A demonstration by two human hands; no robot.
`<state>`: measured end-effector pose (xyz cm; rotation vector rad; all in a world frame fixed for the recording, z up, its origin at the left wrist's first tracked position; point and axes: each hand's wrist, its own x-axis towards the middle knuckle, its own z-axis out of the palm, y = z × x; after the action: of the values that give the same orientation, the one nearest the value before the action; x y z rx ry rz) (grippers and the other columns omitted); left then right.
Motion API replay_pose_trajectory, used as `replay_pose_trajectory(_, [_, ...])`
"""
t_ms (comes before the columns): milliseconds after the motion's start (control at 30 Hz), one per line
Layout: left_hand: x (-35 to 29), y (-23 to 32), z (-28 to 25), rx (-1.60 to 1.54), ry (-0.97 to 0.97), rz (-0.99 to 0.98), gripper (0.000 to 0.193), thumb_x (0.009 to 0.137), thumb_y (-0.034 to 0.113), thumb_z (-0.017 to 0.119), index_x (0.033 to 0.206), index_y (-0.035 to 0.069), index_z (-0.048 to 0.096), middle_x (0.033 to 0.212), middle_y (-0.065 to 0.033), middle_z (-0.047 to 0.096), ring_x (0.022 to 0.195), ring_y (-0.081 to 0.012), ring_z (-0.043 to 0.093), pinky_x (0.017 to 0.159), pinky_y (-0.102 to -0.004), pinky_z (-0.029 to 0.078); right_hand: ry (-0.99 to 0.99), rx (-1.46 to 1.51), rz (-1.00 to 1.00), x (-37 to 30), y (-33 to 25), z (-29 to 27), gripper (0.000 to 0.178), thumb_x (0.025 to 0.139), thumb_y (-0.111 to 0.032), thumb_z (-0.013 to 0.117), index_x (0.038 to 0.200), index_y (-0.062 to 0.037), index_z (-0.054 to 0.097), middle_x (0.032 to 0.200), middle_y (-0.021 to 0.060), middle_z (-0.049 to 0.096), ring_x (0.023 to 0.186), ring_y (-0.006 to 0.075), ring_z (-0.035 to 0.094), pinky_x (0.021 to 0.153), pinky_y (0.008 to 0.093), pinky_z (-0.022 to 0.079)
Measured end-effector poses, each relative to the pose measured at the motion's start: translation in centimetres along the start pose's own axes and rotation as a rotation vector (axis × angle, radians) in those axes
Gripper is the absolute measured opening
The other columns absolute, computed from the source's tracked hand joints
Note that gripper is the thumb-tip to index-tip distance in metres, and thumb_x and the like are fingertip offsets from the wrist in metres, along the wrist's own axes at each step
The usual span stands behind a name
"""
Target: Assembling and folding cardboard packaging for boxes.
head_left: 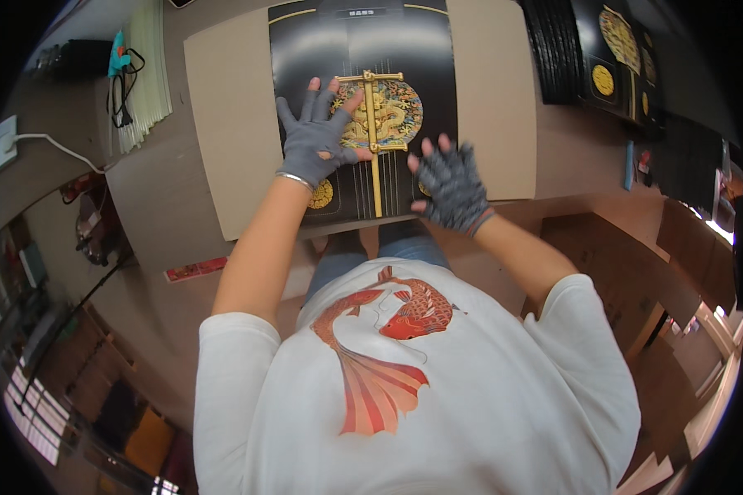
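Observation:
A black printed panel [421, 54] lies flat before me, with a round, colourful dragon emblem [406, 111] in its middle. A gold bar-shaped ornament [376, 177] runs down the centre over the emblem, with short crosspieces at its top and partway down. My left hand [318, 139], in a grey fingerless glove, lies with fingers spread on the panel, its fingertips at the left side of the emblem and the thumb by the gold bar. My right hand [452, 186], in a darker patterned fingerless glove, rests at the panel's lower right, fingers apart. Neither holds anything.
Under the panel is a large beige board [495, 107]. At the left are a bundle of translucent sticks [150, 78], a teal tool [119, 56] with a black cord, and a white cable [62, 142]. More black printed pieces [607, 49] are stacked at the right.

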<state>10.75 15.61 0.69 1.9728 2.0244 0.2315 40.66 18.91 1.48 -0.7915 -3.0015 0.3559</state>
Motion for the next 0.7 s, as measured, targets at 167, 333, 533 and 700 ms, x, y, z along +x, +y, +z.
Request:
replay_pose_trajectory(167, [-0.8,-0.3,-1.0,-0.035,0.084,0.030,0.094,0.067,0.063,0.075,0.148,0.025,0.043,0.155,-0.0131,0.033,0.148,-0.0333,0.020,0.112,-0.0649,0.010,0.067,0.127,0.140,-8.6,-6.9,2.5,0.075,0.082,-0.042,0.069,0.146,-0.0138,0.044,0.155,0.0166,0.033,0.145,0.0378,0.026,0.115,0.0573,0.020])
replay_pose_trajectory(333, [-7.3,-3.1,-1.1,-0.273,0.323,-0.098,0.068,0.077,0.037,0.078,0.134,0.009,0.053,0.130,-0.0183,0.055,0.120,-0.0352,0.052,0.098,-0.0432,0.043,0.517,0.825,0.697,-8.7,-8.1,2.0,0.055,0.089,-0.013,0.068,0.139,-0.0021,0.048,0.127,0.0145,0.055,0.113,0.0245,0.057,0.098,0.0351,0.047])
replay_pose_trajectory(533, [-13.6,0.6,-3.1,-0.714,0.038,-0.648,0.051,0.085,0.035,0.071,0.116,-0.003,0.057,0.096,-0.0189,0.064,0.085,-0.0274,0.064,0.079,-0.0417,0.050,0.368,1.583,1.299,-4.4,-4.4,-1.2,0.032,0.091,-0.021,0.070,0.115,-0.0053,0.056,0.091,0.0044,0.059,0.069,0.0112,0.062,0.053,0.0253,0.051])
replay_pose_trajectory(700, [-11.6,-0.7,-0.8,-0.781,-0.317,-0.675,0.054,0.085,0.047,0.065,0.093,-0.006,0.065,0.089,-0.0169,0.067,0.078,-0.0233,0.063,0.072,-0.0374,0.049,0.327,1.705,1.289,-5.3,-2.5,-0.6,0.021,0.088,-0.023,0.074,0.096,-0.0104,0.060,0.072,0.0032,0.061,0.055,0.0121,0.059,0.044,0.0264,0.048])
